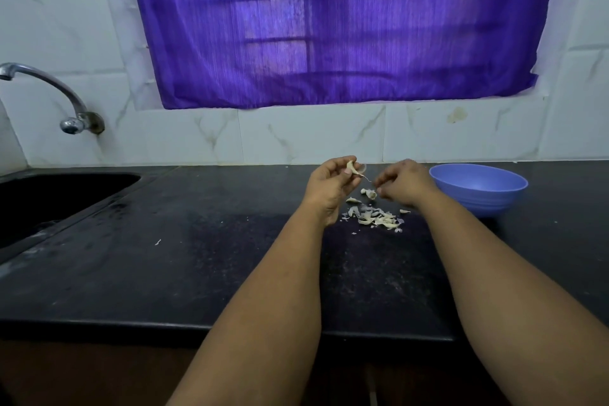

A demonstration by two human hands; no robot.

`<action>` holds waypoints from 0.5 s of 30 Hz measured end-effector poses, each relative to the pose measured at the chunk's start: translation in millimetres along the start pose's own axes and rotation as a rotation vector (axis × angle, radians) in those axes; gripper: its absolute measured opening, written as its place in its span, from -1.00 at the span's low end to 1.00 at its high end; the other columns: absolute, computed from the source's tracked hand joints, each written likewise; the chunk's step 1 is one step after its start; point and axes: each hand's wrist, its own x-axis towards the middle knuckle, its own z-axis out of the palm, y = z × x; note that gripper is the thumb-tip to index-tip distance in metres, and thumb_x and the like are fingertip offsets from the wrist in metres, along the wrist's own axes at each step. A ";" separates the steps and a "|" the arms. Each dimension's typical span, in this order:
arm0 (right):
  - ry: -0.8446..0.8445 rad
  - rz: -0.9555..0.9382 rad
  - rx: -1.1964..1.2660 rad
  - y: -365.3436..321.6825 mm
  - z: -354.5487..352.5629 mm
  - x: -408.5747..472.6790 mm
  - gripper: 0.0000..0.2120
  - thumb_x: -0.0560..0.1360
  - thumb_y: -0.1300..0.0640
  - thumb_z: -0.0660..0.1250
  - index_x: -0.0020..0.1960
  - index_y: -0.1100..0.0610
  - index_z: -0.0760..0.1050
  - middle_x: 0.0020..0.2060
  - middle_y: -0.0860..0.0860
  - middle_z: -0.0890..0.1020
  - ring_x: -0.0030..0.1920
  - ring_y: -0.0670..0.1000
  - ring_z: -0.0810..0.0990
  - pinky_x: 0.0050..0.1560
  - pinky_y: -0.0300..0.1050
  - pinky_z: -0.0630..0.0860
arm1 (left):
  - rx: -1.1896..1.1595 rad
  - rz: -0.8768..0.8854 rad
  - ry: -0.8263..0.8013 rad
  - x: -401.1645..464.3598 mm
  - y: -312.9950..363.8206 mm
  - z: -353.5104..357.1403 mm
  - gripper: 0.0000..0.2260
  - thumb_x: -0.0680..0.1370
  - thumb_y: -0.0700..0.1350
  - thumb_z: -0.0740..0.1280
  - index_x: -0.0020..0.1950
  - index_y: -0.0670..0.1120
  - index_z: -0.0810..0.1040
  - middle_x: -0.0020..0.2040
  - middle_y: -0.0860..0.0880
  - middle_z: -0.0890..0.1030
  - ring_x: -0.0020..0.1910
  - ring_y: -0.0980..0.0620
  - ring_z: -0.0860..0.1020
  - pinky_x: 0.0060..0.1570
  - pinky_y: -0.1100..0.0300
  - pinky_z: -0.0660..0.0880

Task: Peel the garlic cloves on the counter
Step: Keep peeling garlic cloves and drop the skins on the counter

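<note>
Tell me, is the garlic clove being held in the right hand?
No, the left hand pinches the garlic clove while the right hand pulls a skin strand.

A pale garlic clove (353,168) is held up above the black counter (197,257), a thin strip of skin trailing from it. Another clove (369,193) lies below, beside a heap of papery peels (375,217).

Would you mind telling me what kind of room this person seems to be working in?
Most likely a home kitchen. A dark stone counter has a sink set into it, with a wall-mounted tap on the tiled wall, and a curtained window sits above the worktop.
</note>
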 end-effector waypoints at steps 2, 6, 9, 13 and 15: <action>-0.032 -0.001 -0.045 -3.3 0.6 -3.7 -0.89 0.39 0.25 0.48 -0.16 0.06 0.67 -0.27 -0.02 0.67 -0.20 -0.05 0.62 -0.09 -0.18 0.55 | 0.027 0.000 -0.005 -0.5 -0.5 -0.1 -0.82 0.59 -0.38 0.21 0.03 -0.17 0.55 -0.05 -0.08 0.63 -0.08 0.12 0.63 -0.02 0.29 0.58; 0.159 -0.050 0.192 -7.2 -4.2 -5.9 -0.94 0.41 0.13 0.48 -0.23 0.04 0.64 -0.41 -0.06 0.65 -0.37 -0.16 0.59 -0.23 -0.26 0.55 | 0.093 0.020 0.008 -1.6 -2.5 -1.0 -0.84 0.59 -0.38 0.23 0.05 -0.21 0.55 -0.08 -0.07 0.58 -0.10 0.09 0.58 -0.04 0.31 0.58; 0.182 -0.102 0.449 -14.3 -5.3 -8.6 -0.94 0.42 0.11 0.48 -0.11 0.02 0.64 -0.36 -0.05 0.67 -0.29 -0.13 0.63 -0.14 -0.23 0.56 | 0.129 0.046 0.007 -3.5 -3.1 -0.8 -0.85 0.59 -0.37 0.24 0.09 -0.23 0.54 -0.12 -0.08 0.57 -0.13 0.08 0.58 -0.07 0.33 0.58; 0.124 -0.206 0.414 -21.0 2.8 -17.0 -0.76 0.39 0.10 0.51 0.02 0.03 0.55 -0.29 -0.07 0.70 -0.21 -0.11 0.65 -0.17 -0.25 0.51 | 0.137 0.085 0.004 -4.9 -3.8 -0.7 -0.90 0.57 -0.35 0.29 0.01 -0.21 0.56 -0.10 -0.12 0.60 -0.12 0.08 0.62 -0.05 0.31 0.58; 0.158 -0.221 0.394 -23.3 5.1 -20.5 -0.72 0.37 0.08 0.52 0.02 0.00 0.52 -0.30 -0.12 0.70 -0.22 -0.13 0.65 -0.19 -0.25 0.51 | 0.132 0.097 0.002 -4.1 -4.4 -1.9 -0.92 0.55 -0.34 0.32 0.01 -0.22 0.57 -0.07 -0.14 0.61 -0.08 0.05 0.64 -0.03 0.30 0.58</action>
